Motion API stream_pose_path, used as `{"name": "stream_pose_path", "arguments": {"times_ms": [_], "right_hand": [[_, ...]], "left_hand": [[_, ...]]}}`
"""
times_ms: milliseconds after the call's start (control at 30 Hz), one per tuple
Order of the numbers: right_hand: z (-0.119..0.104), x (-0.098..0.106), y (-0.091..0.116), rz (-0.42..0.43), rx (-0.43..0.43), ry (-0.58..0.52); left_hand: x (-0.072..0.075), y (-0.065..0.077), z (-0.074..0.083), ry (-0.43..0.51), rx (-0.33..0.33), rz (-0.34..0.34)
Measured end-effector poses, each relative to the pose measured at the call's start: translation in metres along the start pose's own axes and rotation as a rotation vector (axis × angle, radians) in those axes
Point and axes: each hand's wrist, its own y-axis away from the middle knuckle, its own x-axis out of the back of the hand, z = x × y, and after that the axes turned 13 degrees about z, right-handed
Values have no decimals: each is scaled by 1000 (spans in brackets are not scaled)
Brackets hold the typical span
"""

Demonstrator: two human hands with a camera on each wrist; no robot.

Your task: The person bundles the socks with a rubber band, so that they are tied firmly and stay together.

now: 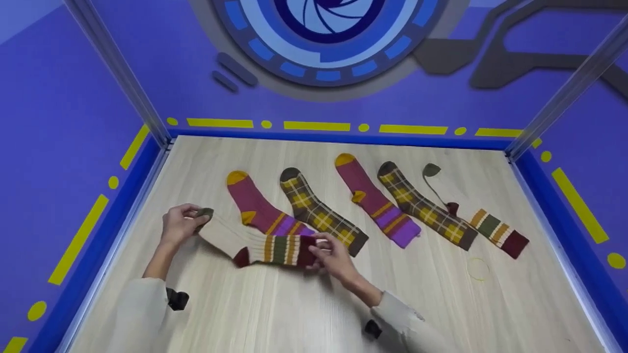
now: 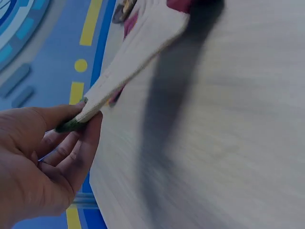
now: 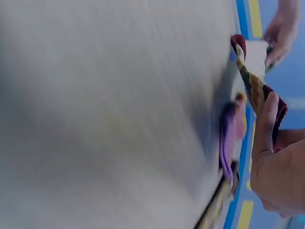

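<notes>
Head looks down; closer wrist views share the held sock (image 1: 258, 246).

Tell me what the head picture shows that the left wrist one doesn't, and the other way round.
Only the head view shows the right hand gripping the held sock by its maroon cuff, the matching striped sock lying toward the right of the table, and the thin yellow ring.

Only the left wrist view shows the palm side of the left hand, with the held sock seen from low and nearly edge-on.

Both show the left hand pinching the sock's green toe, the table, and the blue wall with yellow marks.
</notes>
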Motion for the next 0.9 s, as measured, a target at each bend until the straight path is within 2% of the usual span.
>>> {"name": "stream_pose_path", "arguments": {"times_ms": [200, 367, 500, 633, 700, 800, 900], "right_hand": [[-11, 49, -1, 2, -18, 30], [-17, 97, 6, -27, -39, 100], [-18, 143, 16, -129, -51, 148], [-20, 183, 23, -264, -89, 196], [-20, 198, 25, -309, -112, 225], [-20, 213, 24, -328, -124, 287], [-16, 222, 23, -294, -95, 370]], "left_hand": [[-16, 18, 9, 63, 35, -83], [-38, 44, 14, 133, 73, -159], [-63, 73, 14, 214, 105, -279], [-83, 99, 9, 241, 105, -401], [-91, 108, 7, 250, 108, -465], [-100, 118, 4, 249, 121, -552], [-105, 124, 2, 232, 119, -576]]}}
